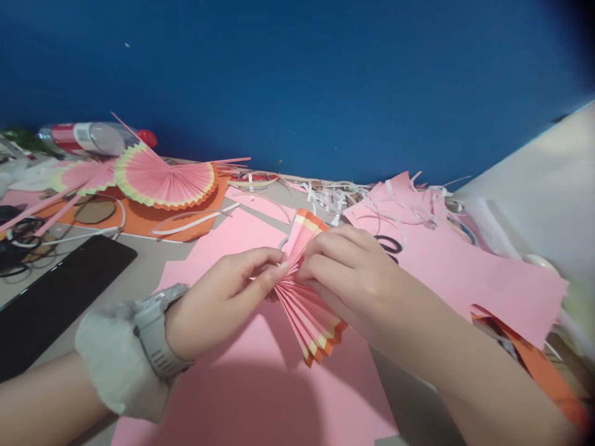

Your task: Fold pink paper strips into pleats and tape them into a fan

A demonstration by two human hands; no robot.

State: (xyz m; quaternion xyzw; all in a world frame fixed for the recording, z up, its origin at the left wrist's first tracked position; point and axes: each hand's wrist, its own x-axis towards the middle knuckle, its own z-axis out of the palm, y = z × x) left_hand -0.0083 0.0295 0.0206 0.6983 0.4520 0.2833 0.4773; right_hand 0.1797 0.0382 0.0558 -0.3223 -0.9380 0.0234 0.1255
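Note:
A pleated pink paper fan (310, 317) with yellow and orange edges is pinched at its middle by both hands above a pink paper sheet (260, 384). My left hand (223, 296), with a grey watch on the wrist, closes thumb and fingers on the folds from the left. My right hand (346, 269) grips the same pinched middle from the right, fingers curled over it. The fan spreads out above and below the grip.
Finished pink fans (165, 179) lie on orange paper at the back left, near a plastic bottle (88, 137). A black phone (56, 291) lies at the left. Paper strips and scraps (334, 197) and more pink sheets (465, 266) cover the right. A blue wall stands behind.

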